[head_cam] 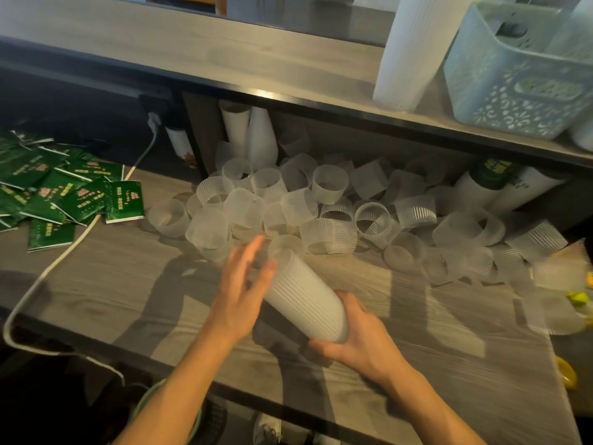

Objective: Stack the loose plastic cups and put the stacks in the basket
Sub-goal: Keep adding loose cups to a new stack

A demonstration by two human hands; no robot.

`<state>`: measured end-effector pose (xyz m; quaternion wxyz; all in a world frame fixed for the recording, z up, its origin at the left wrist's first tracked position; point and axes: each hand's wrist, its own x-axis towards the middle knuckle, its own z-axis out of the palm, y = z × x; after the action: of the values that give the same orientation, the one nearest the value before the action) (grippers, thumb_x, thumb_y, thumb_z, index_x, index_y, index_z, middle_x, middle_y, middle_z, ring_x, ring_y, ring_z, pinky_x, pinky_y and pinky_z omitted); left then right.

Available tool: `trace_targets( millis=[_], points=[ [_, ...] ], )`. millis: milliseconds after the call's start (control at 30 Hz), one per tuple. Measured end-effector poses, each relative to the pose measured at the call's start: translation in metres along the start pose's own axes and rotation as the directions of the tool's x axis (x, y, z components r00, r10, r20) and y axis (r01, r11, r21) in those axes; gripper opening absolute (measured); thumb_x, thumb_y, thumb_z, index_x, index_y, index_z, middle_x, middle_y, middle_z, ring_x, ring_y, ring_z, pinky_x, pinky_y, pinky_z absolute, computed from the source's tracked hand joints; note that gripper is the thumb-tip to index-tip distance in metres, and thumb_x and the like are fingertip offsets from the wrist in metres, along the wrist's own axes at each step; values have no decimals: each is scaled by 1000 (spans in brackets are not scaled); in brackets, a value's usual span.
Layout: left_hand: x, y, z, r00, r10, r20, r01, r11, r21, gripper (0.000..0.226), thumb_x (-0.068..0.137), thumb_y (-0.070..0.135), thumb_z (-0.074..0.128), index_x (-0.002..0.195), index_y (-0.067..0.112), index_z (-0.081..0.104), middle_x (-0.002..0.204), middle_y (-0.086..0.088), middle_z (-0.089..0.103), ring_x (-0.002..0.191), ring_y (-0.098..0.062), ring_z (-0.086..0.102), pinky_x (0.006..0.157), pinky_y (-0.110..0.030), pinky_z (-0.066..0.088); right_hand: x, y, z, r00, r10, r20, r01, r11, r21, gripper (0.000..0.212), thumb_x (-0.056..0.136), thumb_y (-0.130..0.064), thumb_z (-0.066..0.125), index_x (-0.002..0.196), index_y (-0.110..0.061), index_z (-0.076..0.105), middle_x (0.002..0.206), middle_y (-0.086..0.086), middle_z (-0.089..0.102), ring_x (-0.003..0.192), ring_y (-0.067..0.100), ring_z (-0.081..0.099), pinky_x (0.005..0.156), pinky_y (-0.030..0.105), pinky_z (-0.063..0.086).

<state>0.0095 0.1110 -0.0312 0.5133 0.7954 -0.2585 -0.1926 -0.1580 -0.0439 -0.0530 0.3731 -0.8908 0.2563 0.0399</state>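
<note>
Now stack (pixel 305 303) within right fingers (pixel 324 348)

Grey wood-grain worktop (pixel 417 332) with a dark front edge, streaked by long shadows and bright patches of light. Above it runs a raised shelf (pixel 199 56) in the same grey wood finish, dark trim along its front edge, glare on it near the middle. Dark recess under the shelf with an upright divider panel (pixel 195 133). A white cable (pixel 64 252) trails from a plug (pixel 154 121) under the shelf across the worktop and over the front edge. Below the front edge the floor is dim, details unclear.
</note>
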Motion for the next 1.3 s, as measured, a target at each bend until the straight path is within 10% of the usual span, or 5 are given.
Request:
trace_targets(
  millis=[200, 500, 867, 1033, 1300],
  points=[
    [42, -29, -28, 843, 110, -526, 63, 952, 300, 73, 85, 52, 64, 143, 16, 37, 147, -8, 33, 135, -29, 28, 106, -46, 33, 7, -7, 3, 999, 10, -33, -10, 1000, -5, 87, 69, -60, 77, 137, -28, 33, 122, -10, 50, 100, 8, 52, 83, 30, 48],
    [100, -68, -43, 853, -118, -509, 316, 892, 322, 115, 67, 62, 78, 151, 12, 18, 149, -19, 25, 137, -40, 23, 112, -53, 25, 9, -10, 5, 997, 27, -71, -26, 1000, 15, 88, 63, -64, 73, 134, -34, 29, 123, -12, 46, 105, 11, 54, 85, 33, 50],
    [81, -54, -53, 779, 4, -627, 122, 980, 158, 72, 78, 35, 79, 131, 6, 40, 133, -18, 42, 119, -34, 47, 97, -45, 43, 5, -3, 1, 988, 81, -134, -80, 997, 14, 102, 55, -78, 72, 137, -39, 26, 124, -18, 41, 107, 8, 48, 90, 38, 49],
    [55, -8, -53, 864, 128, -486, -104, 992, 76, 56, 88, 42, 67, 137, 24, 47, 132, 1, 47, 108, -9, 53, 71, -10, 48, 4, 0, -2, 981, 74, -179, -74, 997, 6, 85, 60, -73, 68, 128, -38, 31, 116, -18, 46, 102, 9, 53, 81, 32, 48],
    [46, 33, -28, 970, 220, -102, -231, 966, -114, 65, 87, 57, 43, 147, 42, 26, 136, 9, 46, 123, -6, 48, 106, -32, 41, -5, 4, -15, 978, 42, -203, -44, 999, -3, 84, 58, -72, 61, 127, -30, 37, 116, -12, 50, 100, 10, 55, 81, 36, 51]
  ],
)
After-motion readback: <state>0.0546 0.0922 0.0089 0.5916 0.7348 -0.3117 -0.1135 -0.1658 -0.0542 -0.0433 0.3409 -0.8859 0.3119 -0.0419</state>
